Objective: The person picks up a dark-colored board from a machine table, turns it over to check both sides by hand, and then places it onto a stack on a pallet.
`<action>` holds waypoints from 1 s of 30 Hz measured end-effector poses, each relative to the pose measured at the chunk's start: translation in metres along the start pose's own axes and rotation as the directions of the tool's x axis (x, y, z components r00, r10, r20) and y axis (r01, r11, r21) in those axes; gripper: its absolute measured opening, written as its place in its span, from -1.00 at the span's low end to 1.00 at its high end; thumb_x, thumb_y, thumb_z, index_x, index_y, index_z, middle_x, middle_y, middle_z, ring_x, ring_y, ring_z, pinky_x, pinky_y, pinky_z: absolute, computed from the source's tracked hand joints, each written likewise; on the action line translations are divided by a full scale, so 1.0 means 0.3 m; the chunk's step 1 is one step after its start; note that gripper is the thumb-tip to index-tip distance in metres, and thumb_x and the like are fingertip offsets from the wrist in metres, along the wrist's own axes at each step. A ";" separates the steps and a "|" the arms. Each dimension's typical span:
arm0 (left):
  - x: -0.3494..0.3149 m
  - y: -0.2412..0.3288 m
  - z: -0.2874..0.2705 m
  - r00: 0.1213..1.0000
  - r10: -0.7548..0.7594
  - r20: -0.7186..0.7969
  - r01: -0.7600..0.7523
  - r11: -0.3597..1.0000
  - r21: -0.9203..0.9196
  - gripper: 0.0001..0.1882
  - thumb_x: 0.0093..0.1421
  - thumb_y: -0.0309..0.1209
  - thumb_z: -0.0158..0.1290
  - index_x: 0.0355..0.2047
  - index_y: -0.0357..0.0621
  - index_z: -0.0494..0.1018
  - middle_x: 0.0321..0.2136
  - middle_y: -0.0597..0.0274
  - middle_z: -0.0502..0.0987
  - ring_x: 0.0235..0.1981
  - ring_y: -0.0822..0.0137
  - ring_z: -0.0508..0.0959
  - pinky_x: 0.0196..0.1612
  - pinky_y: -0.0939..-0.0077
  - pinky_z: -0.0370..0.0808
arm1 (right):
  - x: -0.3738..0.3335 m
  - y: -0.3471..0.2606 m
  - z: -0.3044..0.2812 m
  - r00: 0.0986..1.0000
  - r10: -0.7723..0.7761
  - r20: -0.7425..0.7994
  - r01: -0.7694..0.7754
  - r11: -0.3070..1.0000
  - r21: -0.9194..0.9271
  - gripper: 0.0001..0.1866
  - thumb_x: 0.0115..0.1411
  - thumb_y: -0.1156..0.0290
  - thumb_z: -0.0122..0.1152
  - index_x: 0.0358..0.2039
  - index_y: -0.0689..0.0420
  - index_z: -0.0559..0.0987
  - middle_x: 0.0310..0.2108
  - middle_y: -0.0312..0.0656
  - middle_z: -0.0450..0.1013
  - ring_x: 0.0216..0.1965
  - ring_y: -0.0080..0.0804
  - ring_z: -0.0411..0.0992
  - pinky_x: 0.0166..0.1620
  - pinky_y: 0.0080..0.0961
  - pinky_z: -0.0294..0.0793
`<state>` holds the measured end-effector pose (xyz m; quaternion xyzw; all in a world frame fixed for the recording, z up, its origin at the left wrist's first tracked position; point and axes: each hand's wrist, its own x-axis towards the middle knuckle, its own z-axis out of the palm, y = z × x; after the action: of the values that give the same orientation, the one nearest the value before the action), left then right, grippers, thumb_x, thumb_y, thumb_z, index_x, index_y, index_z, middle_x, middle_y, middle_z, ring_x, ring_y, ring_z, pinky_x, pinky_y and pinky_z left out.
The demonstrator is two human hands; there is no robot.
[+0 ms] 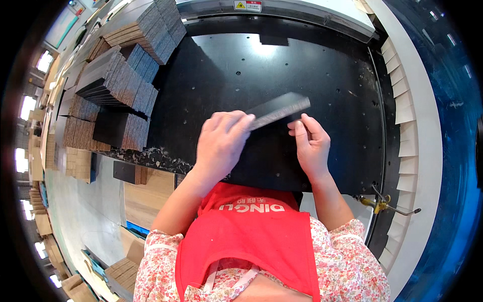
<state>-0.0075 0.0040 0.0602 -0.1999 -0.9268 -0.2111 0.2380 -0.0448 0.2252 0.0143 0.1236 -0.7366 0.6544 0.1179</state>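
A narrow dark board with a pale grey, rough edge is held up over the black machine table, slightly smeared by motion. My left hand is closed on its left end, thumb along the near side. Just below the board's right end is my right hand, apart from it. Its thumb and fingers are pinched together; whether they hold something small is hidden.
Stacks of dark-faced boards with raw brown edges line the table's left side. A pale machine beam crosses the far end. At the right stand a white guard with overlapping flaps and a yellow fitting with a lever.
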 end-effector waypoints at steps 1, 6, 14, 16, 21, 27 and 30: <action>-0.005 -0.001 0.026 0.998 0.040 0.044 -0.041 0.999 0.013 -0.64 0.06 -0.52 0.19 -0.08 -0.10 0.53 -0.14 0.19 0.55 -0.12 0.10 0.53 -0.05 0.25 0.46 | -0.004 -0.001 -0.007 0.996 -0.085 0.006 0.086 0.995 -0.049 -0.86 0.33 0.54 0.11 -0.19 0.34 0.56 -0.38 -0.13 0.57 -0.40 -0.45 0.53 -0.25 -0.54 0.54; -0.089 -0.012 0.139 0.988 0.075 0.138 -0.065 0.995 -0.077 -0.73 0.03 -0.43 0.27 -0.21 -0.03 0.59 -0.10 0.29 0.54 -0.03 0.17 0.53 0.03 0.23 0.46 | -0.059 -0.009 -0.089 0.980 -0.196 0.025 0.195 0.935 -0.295 -0.99 0.24 0.64 0.15 -0.32 0.31 0.53 -0.44 -0.07 0.53 -0.45 -0.28 0.52 -0.31 -0.47 0.50; -0.136 -0.068 0.079 0.978 -0.175 0.110 0.184 0.980 -0.080 -0.08 -0.23 -0.32 0.49 0.20 -0.10 0.36 0.26 -0.04 0.28 0.28 -0.07 0.28 0.31 0.08 0.24 | -0.009 -0.026 -0.114 0.857 -0.246 0.453 0.500 0.611 -0.614 -0.66 0.05 0.40 0.43 -0.15 0.18 0.60 0.05 -0.10 0.47 0.10 -0.18 0.42 0.12 -0.23 0.37; -0.149 -0.107 0.075 0.956 -0.263 0.133 0.277 0.955 -0.101 0.14 -0.29 -0.29 0.52 0.32 -0.17 0.17 0.31 -0.06 0.21 0.34 -0.10 0.19 0.38 0.12 0.16 | 0.028 -0.047 -0.089 0.799 -0.176 0.575 0.568 0.537 -0.624 -0.55 0.00 0.30 0.48 -0.08 0.13 0.59 0.20 -0.09 0.37 0.26 -0.18 0.29 0.24 -0.17 0.25; -0.154 -0.150 0.071 0.942 -0.295 0.162 0.323 0.928 -0.184 0.26 -0.28 -0.22 0.52 0.38 -0.20 0.03 0.30 -0.03 0.25 0.32 -0.05 0.23 0.37 0.12 0.15 | 0.102 -0.032 -0.027 0.712 -0.005 0.702 0.622 0.468 -0.628 -0.35 -0.06 0.09 0.52 0.03 0.06 0.54 0.36 -0.09 0.18 0.43 -0.20 0.06 0.36 -0.11 0.09; -0.142 -0.163 0.077 0.941 -0.276 0.194 0.311 0.932 -0.185 0.29 -0.27 -0.18 0.52 0.40 -0.21 -0.01 0.22 0.05 0.39 0.27 0.02 0.32 0.37 0.14 0.12 | 0.124 -0.021 0.010 0.689 0.087 0.719 0.608 0.472 -0.639 -0.41 0.01 0.08 0.48 0.00 0.09 0.54 0.35 -0.07 0.21 0.42 -0.19 0.09 0.39 -0.09 0.07; -0.139 -0.163 0.078 0.942 -0.283 0.181 0.318 0.924 -0.212 0.28 -0.24 -0.20 0.51 0.40 -0.25 -0.02 0.21 0.07 0.41 0.26 0.03 0.33 0.37 0.16 0.11 | 0.110 -0.008 0.007 0.699 0.011 0.715 0.629 0.465 -0.622 -0.44 0.00 0.12 0.47 -0.03 0.11 0.54 0.32 -0.05 0.26 0.39 -0.18 0.15 0.37 -0.11 0.11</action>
<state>-0.0053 -0.0366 0.0051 -0.0972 -0.9292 -0.3397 0.1082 -0.0750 0.2218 0.0273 0.4045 -0.9085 0.0987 0.0340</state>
